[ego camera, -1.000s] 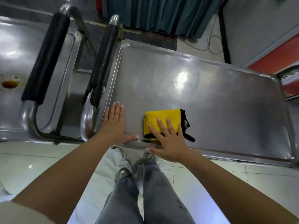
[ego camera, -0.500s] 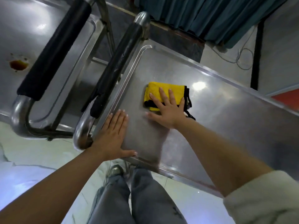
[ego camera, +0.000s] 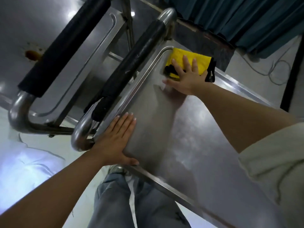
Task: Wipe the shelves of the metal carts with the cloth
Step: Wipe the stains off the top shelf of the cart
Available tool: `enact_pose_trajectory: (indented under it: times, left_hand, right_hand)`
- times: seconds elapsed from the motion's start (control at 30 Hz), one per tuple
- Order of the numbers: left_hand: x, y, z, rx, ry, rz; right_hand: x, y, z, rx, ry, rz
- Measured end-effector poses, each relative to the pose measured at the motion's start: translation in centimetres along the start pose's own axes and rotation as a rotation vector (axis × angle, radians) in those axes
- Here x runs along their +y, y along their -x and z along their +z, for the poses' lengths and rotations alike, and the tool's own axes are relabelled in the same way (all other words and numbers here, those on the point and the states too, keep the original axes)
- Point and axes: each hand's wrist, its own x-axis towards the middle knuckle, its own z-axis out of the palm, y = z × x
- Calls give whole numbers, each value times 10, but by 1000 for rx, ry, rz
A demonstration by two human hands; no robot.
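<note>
Left hand (ego camera: 115,139) lies flat, fingers straight, on the near corner of the cart shelf (ego camera: 164,129), bracing it beside the handle (ego camera: 131,68). Beyond it the right hand (ego camera: 185,78) presses spread fingers on the cloth (ego camera: 189,60), which sits in the shelf's far corner, against the rim. Soft, light and folded, the cloth should slide easily on the slick steel under a flat palm; pinching would probably bunch it. Its black trim trails right of the hand. Since a second ago the cloth has been pushed from the near edge to the far corner, while the left hand stayed put
</note>
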Motion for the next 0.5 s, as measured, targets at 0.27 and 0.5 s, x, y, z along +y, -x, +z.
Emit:
enact_pose_trajectory:
  times: [0.27,0.5]
  left_hand:
    - [2,1,-5,-7,11,6]
    - [12,14,-10,-3,-6,-87]
  right_hand:
    - [-30,100,51,-10,44,-98]
    - [-76,198,106,-15,30,-131]
